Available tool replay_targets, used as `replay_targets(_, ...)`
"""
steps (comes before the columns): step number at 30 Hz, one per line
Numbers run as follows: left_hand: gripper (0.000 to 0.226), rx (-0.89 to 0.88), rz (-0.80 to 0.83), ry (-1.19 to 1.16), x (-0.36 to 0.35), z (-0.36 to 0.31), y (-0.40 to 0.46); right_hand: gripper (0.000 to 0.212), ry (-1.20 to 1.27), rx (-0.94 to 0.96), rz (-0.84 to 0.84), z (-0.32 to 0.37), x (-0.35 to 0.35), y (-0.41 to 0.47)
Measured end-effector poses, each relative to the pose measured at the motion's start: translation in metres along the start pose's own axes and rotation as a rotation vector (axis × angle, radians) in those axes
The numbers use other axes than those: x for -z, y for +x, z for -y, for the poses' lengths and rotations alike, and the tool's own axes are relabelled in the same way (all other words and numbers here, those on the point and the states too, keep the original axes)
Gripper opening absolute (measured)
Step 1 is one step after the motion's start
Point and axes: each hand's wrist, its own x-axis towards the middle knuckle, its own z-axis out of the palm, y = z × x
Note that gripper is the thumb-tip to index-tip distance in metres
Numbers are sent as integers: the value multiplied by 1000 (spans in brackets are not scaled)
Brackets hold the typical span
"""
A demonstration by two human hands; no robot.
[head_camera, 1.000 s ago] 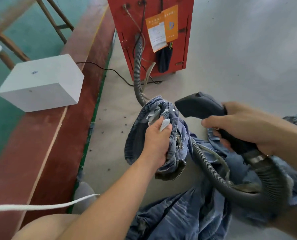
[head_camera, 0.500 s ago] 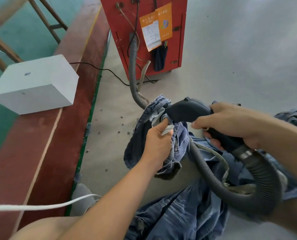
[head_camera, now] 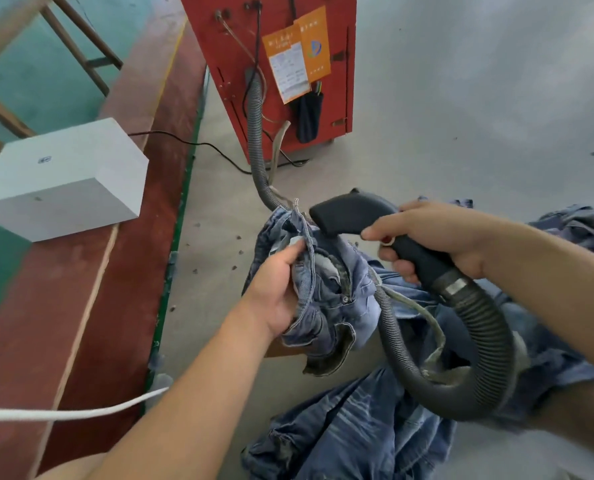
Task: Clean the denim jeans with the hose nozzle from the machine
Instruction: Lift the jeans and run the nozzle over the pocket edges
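Grey concrete floor (head_camera: 462,116) all around me, and up ahead the red machine (head_camera: 271,64) with its orange labels, the corrugated hose (head_camera: 255,133) dropping out of its front and looping down past my right side to the handle. Off to my left, a white block (head_camera: 63,178) sitting on the red-brown strip of floor, well apart from the work. Now the denim jeans (head_camera: 337,299): waistband bunched and lifted in front of me, legs trailing down in a heap toward my knees. My left hand (head_camera: 278,289) is clenched on a fistful of that waistband, thumb pinching the seam edge, holding it open and up. My right hand (head_camera: 437,237) is wrapped round the black hose nozzle (head_camera: 351,211), fingers curled under the grip, the mouth pointing left and just beside the top fold of denim; touching or a hair off, I can't tell. To do this pass well, I reckon I want the cloth pulled taut so the nozzle can't swallow a loose fold, the mouth kept flat to the fabric, and slow strokes along the seams and pocket edges where lint likely sits. Tiny thing: that dangling thread at the waistband tip (head_camera: 297,204), worth catching too.
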Motion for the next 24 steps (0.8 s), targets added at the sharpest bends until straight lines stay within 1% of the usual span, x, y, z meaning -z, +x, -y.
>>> replay_targets(3,58,78,46,46,-3,2,0,22,55,145,-165,3,-6,3)
replay_targets(5,59,113,62,67,-3,-2,-2,24,1,192,-190,3,0,-5)
replay_targets(9,56,72,39,-56,-2,-18,-4,32,-353,163,22,-4,6,-36)
replay_targets(11,63,32,8,-57,0,-21,-2,33,-521,125,113,-6,-2,-47)
replay_targets(13,73,27,-11,-38,-1,-18,-1,31,-587,125,148,-7,-15,-49)
replay_targets(15,83,21,18,-31,-4,-12,-2,26,-544,164,101,-7,-25,-44)
replay_targets(18,107,39,174,-39,-6,-8,-7,23,-376,200,-65,-5,-26,-36)
replay_targets(19,115,66,214,-39,-5,-9,-7,23,-321,216,-105,-3,-23,-36)
replay_targets(20,117,81,223,-37,-4,-10,-7,24,-277,244,-143,-1,-19,-37)
replay_targets(22,105,90,171,-37,2,-11,-5,23,-240,321,-214,2,-9,-42)
replay_targets(24,89,68,66,-38,9,-12,-3,17,-329,408,-268,4,-2,-50)
